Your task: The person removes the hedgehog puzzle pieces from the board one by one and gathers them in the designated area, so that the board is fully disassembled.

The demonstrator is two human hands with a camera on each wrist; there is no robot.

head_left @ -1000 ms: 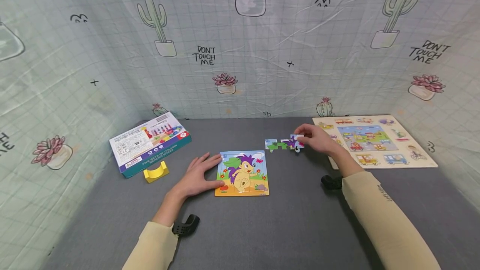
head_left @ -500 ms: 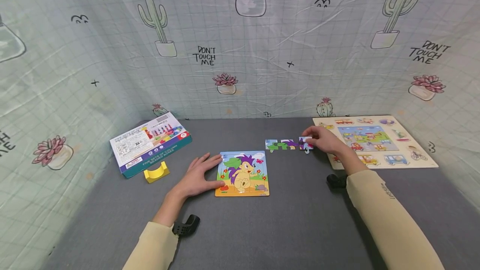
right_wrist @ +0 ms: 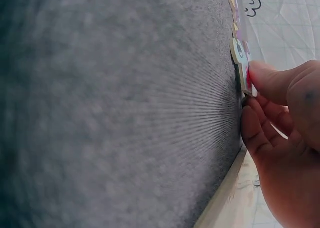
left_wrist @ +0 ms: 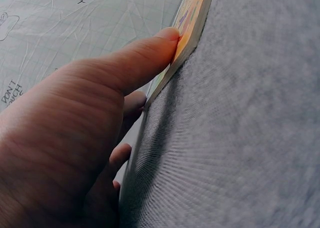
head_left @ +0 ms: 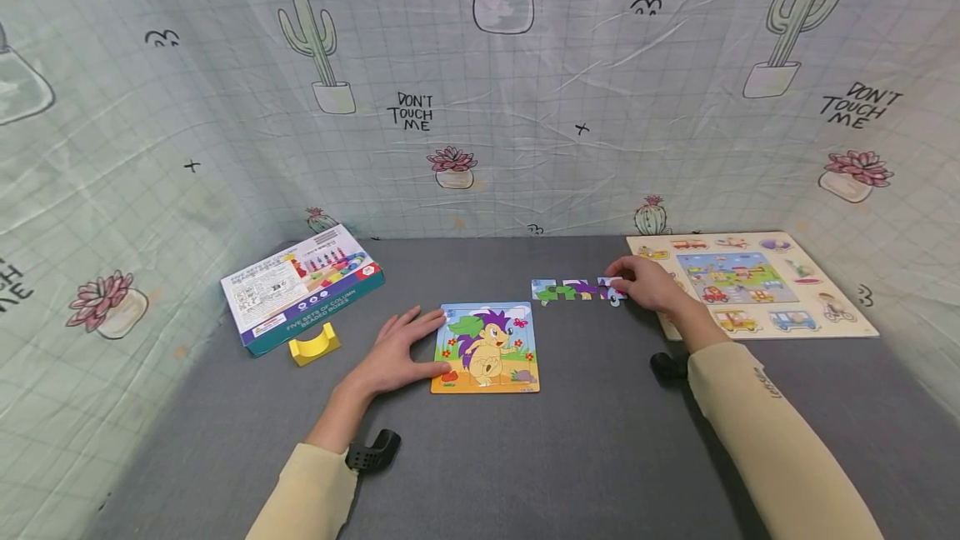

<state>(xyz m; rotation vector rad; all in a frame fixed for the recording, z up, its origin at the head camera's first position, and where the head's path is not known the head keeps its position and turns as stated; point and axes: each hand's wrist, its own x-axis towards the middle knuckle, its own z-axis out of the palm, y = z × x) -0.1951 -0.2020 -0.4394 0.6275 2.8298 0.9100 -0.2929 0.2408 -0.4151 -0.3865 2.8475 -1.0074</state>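
Observation:
My left hand [head_left: 393, 357] rests along the left side of a square hedgehog jigsaw puzzle [head_left: 487, 348] lying face up. In the left wrist view its thumb [left_wrist: 162, 41] presses on the orange border near one corner, with the other fingers by the edge. Behind and right of the puzzle, three jigsaw pieces lie in a row: a blue-and-green one [head_left: 543, 290], a green-and-purple one [head_left: 579, 290], and a purple-and-blue one [head_left: 611, 293] with an eye. The right hand [head_left: 651, 284] pinches this last piece at its right end, thumb on top in the right wrist view.
A bead toy box [head_left: 300, 290] lies at the back left, with a yellow curved block [head_left: 314, 345] before it. At the back right, close to the right hand, is a wooden vehicle board [head_left: 817, 277]. A patterned cloth [head_left: 517, 173] rises behind the grey table [head_left: 517, 473].
My right hand has slid the eye piece to the right, away from its overlap with the middle piece, and lowered it in line. The left hand and the hedgehog puzzle stay put.

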